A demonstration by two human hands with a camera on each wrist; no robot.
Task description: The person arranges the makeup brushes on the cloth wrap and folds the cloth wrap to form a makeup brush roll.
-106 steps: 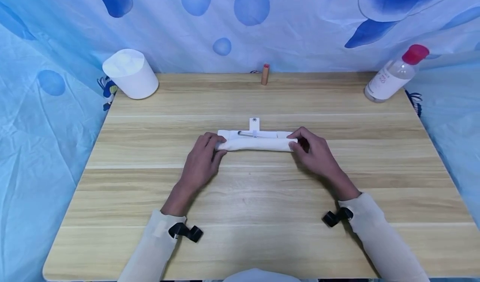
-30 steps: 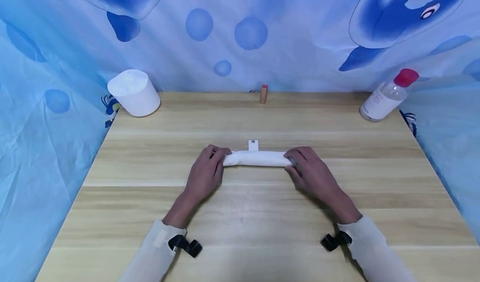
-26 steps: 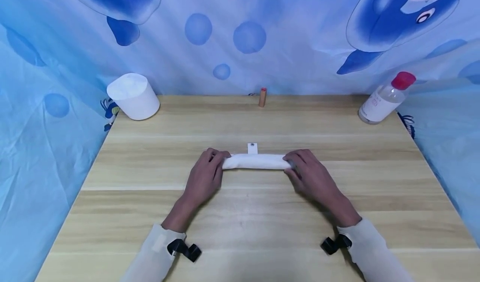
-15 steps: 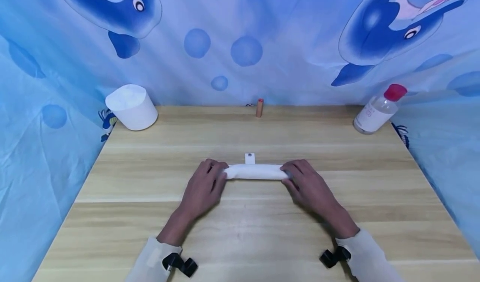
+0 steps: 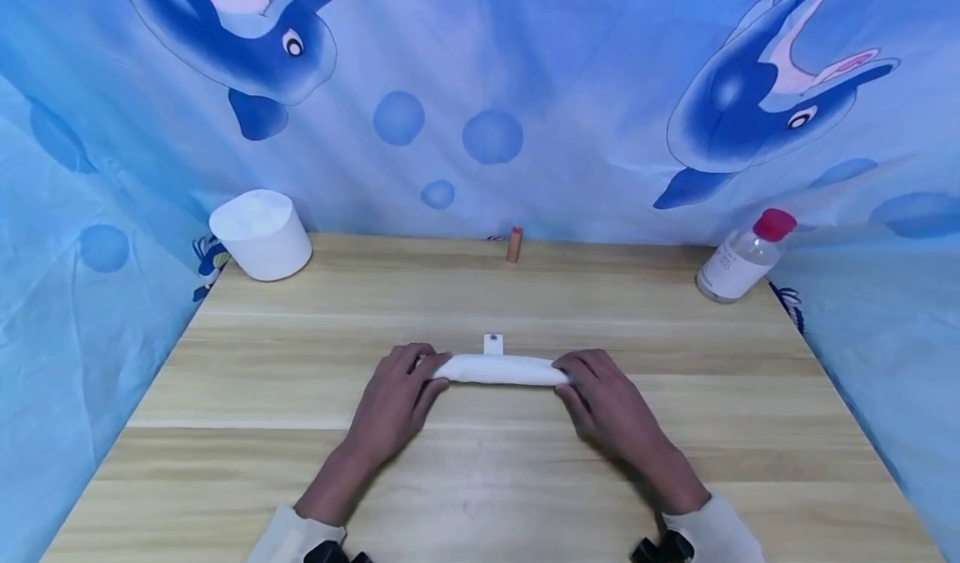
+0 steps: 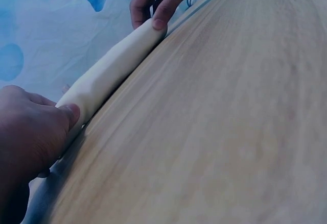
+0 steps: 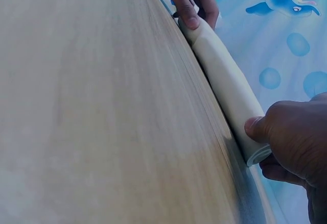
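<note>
A white roll-up pouch (image 5: 501, 370) lies across the middle of the table, rolled into a tube. Its short tab (image 5: 493, 344) with a metal snap sticks out flat on the far side. My left hand (image 5: 393, 396) pinches the left end, thumb on the near side and fingers over the top. At the other end, my right hand (image 5: 609, 402) grips the roll the same way. Spiral layers show at the end of the roll (image 7: 259, 155) in the right wrist view, beside the right thumb. Whatever is wrapped inside is hidden.
A white paper roll (image 5: 262, 236) stands at the back left corner of the wooden table (image 5: 480, 480). A small brown tube with a red top (image 5: 514, 245) is at the back edge. A clear red-capped bottle (image 5: 738, 263) stands back right, before a blue dolphin-print curtain (image 5: 570, 63).
Earlier the pouch was partly unrolled, with a thin metal-ended tool showing on its flat part. Both hands have rolled it away from me, covering the tool. The head view has tilted upward.
</note>
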